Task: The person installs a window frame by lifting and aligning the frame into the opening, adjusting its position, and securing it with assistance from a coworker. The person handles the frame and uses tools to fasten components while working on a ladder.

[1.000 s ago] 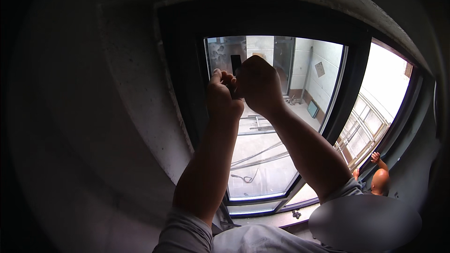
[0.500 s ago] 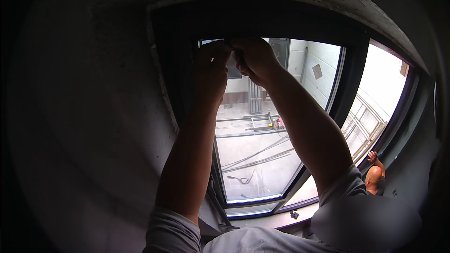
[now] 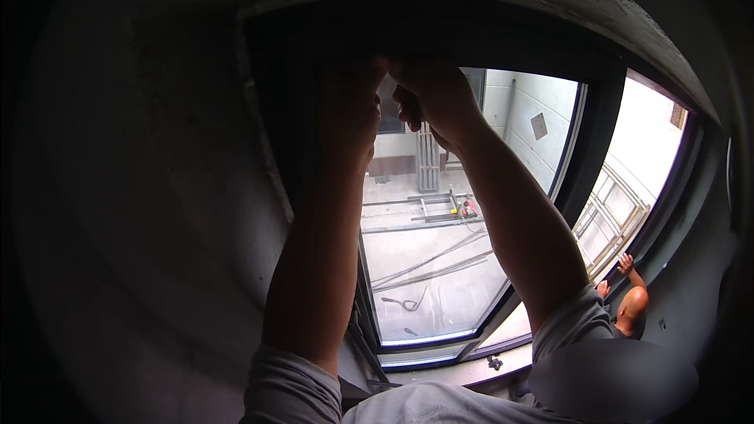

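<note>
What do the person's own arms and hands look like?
The left hand and right hand are ungloved, though shade hides finer detail. The forearms are bare, with no watch or band visible. Creased grey sleeves cover the upper arms.

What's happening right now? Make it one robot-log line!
left hand: near top of dark window frame, grip unclear | right hand: beside left hand, grip unclear | co-worker: lower right
</note>
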`<action>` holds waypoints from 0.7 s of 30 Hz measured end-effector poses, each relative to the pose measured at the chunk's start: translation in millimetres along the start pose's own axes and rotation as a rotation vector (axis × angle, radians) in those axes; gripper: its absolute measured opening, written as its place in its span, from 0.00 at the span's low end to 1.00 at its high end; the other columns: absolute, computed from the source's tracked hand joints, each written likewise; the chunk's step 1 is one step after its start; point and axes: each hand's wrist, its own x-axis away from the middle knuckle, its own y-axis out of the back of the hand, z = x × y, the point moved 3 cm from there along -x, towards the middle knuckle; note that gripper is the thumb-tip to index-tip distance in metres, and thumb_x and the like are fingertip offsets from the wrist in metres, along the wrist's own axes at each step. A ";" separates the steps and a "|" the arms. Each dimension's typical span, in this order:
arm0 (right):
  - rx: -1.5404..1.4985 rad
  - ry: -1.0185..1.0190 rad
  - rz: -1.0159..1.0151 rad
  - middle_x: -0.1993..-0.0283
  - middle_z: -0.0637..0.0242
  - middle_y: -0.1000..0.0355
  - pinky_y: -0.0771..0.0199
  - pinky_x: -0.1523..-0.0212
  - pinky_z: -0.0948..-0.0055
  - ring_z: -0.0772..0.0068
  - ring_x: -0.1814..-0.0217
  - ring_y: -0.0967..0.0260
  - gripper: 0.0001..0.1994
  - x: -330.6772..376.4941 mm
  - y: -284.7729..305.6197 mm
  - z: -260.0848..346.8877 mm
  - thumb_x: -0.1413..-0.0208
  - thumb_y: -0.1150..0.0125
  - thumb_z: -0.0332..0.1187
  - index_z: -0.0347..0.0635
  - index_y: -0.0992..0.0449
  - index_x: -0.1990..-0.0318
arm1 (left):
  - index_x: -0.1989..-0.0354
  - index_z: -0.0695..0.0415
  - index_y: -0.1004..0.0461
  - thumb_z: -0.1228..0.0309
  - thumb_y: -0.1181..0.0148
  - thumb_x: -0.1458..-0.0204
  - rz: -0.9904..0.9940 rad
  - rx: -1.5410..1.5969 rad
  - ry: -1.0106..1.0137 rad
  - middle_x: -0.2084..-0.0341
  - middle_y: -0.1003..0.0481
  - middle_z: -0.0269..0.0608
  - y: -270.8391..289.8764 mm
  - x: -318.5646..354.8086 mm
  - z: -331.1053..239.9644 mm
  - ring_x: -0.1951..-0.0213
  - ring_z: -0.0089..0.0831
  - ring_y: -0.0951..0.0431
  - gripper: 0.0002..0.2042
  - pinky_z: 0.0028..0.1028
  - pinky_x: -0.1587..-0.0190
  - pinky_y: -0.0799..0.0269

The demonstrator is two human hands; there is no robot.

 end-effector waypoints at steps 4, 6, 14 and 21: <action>0.004 0.043 -0.009 0.81 0.67 0.32 0.32 0.85 0.78 0.76 0.85 0.32 0.07 -0.3 3.3 -5.7 0.40 0.41 0.34 0.40 0.28 0.65 | 0.78 0.54 0.27 0.75 0.41 0.46 -0.086 -0.132 -0.028 0.92 0.36 0.27 -2.7 7.5 -11.3 0.89 0.15 0.38 0.09 0.18 0.87 0.50; 0.047 0.039 -0.046 0.81 0.67 0.32 0.31 0.85 0.78 0.76 0.84 0.31 0.06 0.3 1.8 -1.5 0.41 0.40 0.33 0.40 0.27 0.65 | 0.77 0.54 0.27 0.75 0.41 0.45 -0.026 -0.021 -0.018 0.92 0.36 0.28 -1.6 7.0 -11.2 0.89 0.14 0.37 0.08 0.17 0.88 0.50; 0.039 0.072 -0.091 0.84 0.69 0.33 0.35 0.89 0.82 0.80 0.87 0.33 0.07 -4.7 2.5 -9.8 0.42 0.39 0.33 0.39 0.27 0.65 | 0.70 0.55 0.27 0.72 0.40 0.43 0.033 0.093 0.003 0.88 0.33 0.28 1.3 -1.5 8.6 0.88 0.12 0.35 0.05 0.15 0.88 0.47; 0.181 0.128 -0.217 0.85 0.70 0.34 0.35 0.89 0.83 0.81 0.87 0.33 0.08 5.8 5.5 -4.1 0.42 0.37 0.34 0.40 0.26 0.66 | 0.73 0.52 0.29 0.65 0.40 0.42 0.100 0.092 0.002 0.88 0.34 0.26 -0.9 1.3 11.3 0.89 0.13 0.37 0.09 0.16 0.88 0.48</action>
